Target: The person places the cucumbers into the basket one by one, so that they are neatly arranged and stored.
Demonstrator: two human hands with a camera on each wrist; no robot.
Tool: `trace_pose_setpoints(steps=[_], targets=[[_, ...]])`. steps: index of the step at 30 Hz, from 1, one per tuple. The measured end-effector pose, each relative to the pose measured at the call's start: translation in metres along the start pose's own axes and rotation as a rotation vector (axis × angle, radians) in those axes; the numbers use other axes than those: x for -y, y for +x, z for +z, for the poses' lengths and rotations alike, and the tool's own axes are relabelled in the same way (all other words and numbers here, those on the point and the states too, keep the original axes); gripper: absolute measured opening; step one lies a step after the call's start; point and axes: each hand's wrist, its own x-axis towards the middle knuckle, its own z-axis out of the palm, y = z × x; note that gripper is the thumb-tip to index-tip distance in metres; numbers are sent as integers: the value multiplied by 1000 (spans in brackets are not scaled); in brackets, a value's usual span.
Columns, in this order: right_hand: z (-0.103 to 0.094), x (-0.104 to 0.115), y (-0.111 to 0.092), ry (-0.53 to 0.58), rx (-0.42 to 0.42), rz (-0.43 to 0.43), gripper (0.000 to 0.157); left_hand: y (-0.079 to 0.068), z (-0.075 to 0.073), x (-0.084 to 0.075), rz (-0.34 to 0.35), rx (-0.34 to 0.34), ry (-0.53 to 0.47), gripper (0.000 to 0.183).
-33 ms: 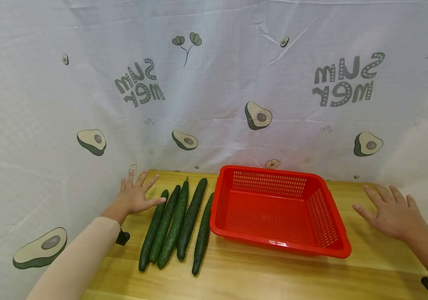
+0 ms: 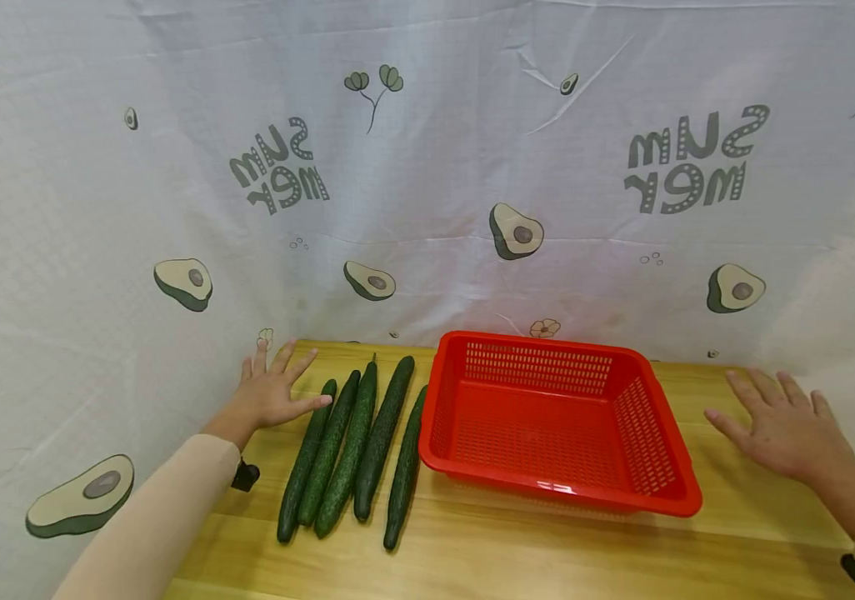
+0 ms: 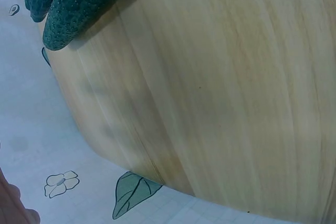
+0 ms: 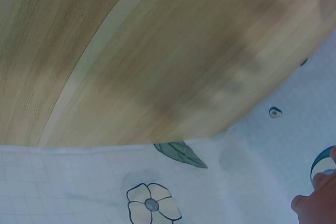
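My left hand (image 2: 270,394) is held with fingers spread at the left end of the table, its thumb tip close to the leftmost cucumber (image 2: 307,462); nothing is in its grasp. Several dark green cucumbers lie side by side, lengthwise, with the rightmost cucumber (image 2: 403,475) against or just beside the red plastic basket (image 2: 562,493). In the left wrist view, cucumber ends (image 3: 79,11) show at the top left. Off to the basket's right, my right hand (image 2: 791,421) is also spread and holds nothing. The basket has slotted walls and nothing inside.
A pale wooden table (image 2: 517,558) carries everything. Behind it and at the sides hangs a white cloth (image 2: 427,183) printed with avocados, flowers and mirrored lettering. Each wrist wears a dark strap or device (image 2: 245,475).
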Motion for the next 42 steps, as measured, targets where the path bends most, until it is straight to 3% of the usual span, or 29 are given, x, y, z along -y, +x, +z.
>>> trace_pose_setpoints(steps=[9,16,21,30,36,42], targets=[[1,4,-3,-17,12,14,89,-2,5,0,-1,16,-3,95],[5,5,0,13,-32,-2,86,-4,8,-4,1,20,11,94],[0,14,4,260,7,-26,78,-6,10,-11,8,11,-2,94],[-8,51,7,839,331,131,82,-11,21,-34,55,-5,-15,91],[-7,75,11,959,461,204,91,-15,26,-57,59,27,-83,90],[-7,93,14,1024,424,259,94,-17,30,-86,126,32,-197,75]])
